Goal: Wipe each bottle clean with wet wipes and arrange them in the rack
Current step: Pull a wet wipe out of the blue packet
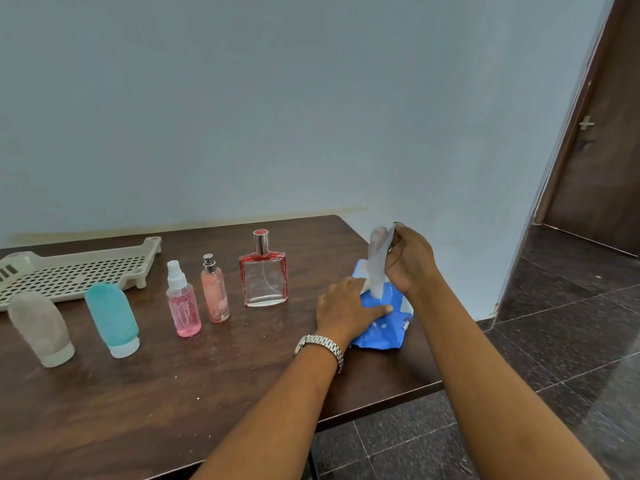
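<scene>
- Rack (69,271): far left on the table (173,393), holding nothing.
- Five bottles (214,289): upright in a row, mid-table.
- Left hand (349,311): flat, pressing the blue wipes pack (388,327).
- Right hand (410,261): pinching a wet wipe (377,265) rising from the pack.

This looks like a plain room in a home rather than a shop or lab. A bare pale-blue painted wall (277,98) runs behind a dark wood-grain counter (173,393), with a yellowish stain along the wall's foot. To the right of the grips, a dark brown wooden door (602,150) with a small metal latch stands in its frame, and dark speckled stone floor tiles (554,341) with pale joints spread below it. The household goods on the counter to the left of the grips fit this: a beige perforated plastic rack (76,268), a red-trimmed glass perfume bottle (265,278) and small toiletry bottles.
</scene>
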Demonstrator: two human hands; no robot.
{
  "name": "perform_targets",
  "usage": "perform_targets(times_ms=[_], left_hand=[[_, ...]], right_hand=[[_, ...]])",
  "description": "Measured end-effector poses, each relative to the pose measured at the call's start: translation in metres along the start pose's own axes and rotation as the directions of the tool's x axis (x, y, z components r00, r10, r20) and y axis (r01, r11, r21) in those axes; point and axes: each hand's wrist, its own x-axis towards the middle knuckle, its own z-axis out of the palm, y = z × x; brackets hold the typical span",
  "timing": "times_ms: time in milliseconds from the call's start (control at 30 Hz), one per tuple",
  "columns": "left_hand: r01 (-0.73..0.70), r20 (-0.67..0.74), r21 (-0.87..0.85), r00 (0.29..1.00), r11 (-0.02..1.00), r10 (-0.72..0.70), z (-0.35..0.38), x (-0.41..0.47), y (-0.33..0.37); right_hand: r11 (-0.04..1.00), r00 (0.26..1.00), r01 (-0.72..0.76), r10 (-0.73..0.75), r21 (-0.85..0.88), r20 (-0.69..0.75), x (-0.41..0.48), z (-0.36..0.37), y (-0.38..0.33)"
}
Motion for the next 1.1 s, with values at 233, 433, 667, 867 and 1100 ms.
perform_targets(times_ms=[233,433,667,867,1100], left_hand=[[0.337,-0.171,0.009,0.928,0.941,-0.331,0.008,0.014,0.010],[0.420,-0.243,-0.041,0.876,0.906,-0.417,0.011,0.022,0.015],[0.430,-0.205,-0.069,0.877,0.900,-0.435,0.009,0.028,0.015],[0.371,0.041,-0.159,0.928,0.915,-0.369,-0.003,0.032,0.004],[0.337,0.244,-0.472,0.938,0.815,-0.247,-0.021,0.017,0.011]], right_hand=[[0.983,0.993,0.115,-0.117,-0.140,-0.005,0.010,-0.012,0.000],[0.980,0.982,0.188,-0.189,-0.058,-0.017,0.000,0.003,-0.012],[0.961,0.968,0.237,-0.222,0.140,-0.114,0.001,0.007,-0.033],[0.975,0.965,0.203,-0.182,0.096,-0.189,-0.004,0.004,-0.036],[0.984,0.975,0.173,-0.177,-0.042,-0.132,-0.014,0.000,-0.021]])
